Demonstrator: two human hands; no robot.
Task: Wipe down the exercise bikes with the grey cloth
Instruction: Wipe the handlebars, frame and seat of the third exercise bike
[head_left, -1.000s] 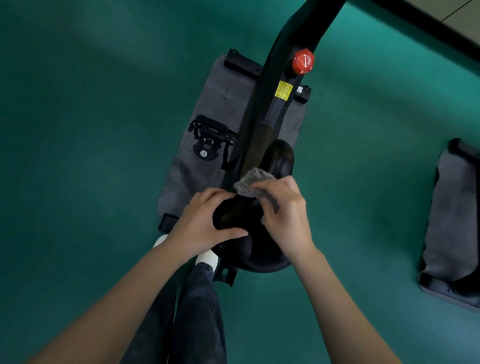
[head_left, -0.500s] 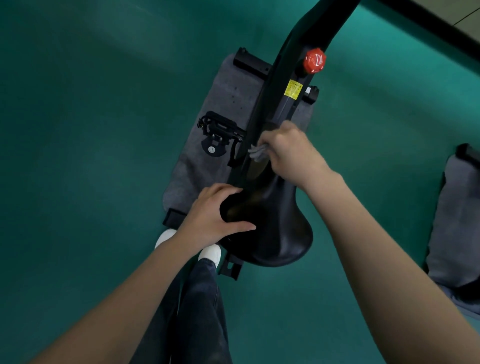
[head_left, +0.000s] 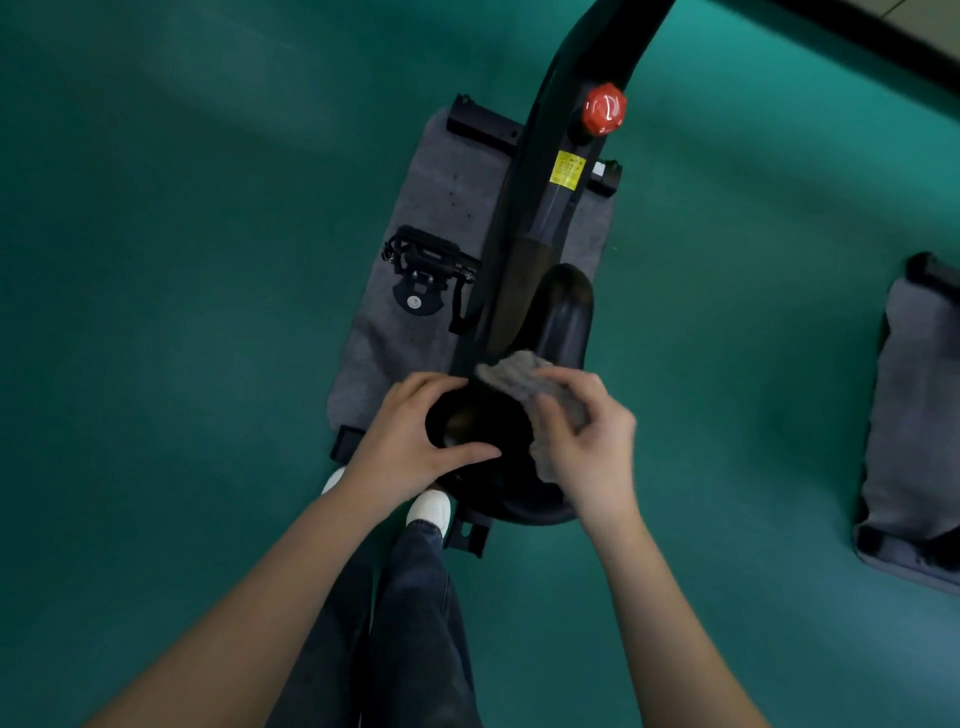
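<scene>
Saddle (head_left: 563, 317) gripped by left hand (head_left: 410, 441); right hand (head_left: 592, 447) holds grey cloth (head_left: 511, 376) on it.

We look straight down on the bike's black saddle (head_left: 563, 312). Our left hand (head_left: 410, 441) grips its left side, fingers and thumb curled round the edge. Our right hand (head_left: 587, 447), a little blurred, holds the grey cloth (head_left: 511, 376) bunched against the saddle's top. Beyond the saddle, the black frame (head_left: 540, 171) carries a yellow label (head_left: 567, 168) and a red knob (head_left: 603, 109). A pedal (head_left: 426, 260) sticks out on the left. The bike stands on a grey mat (head_left: 447, 187) on the green floor (head_left: 182, 312). A second mat (head_left: 919, 415) lies at the right edge. A white shoe (head_left: 430, 508) shows below our left hand.
</scene>
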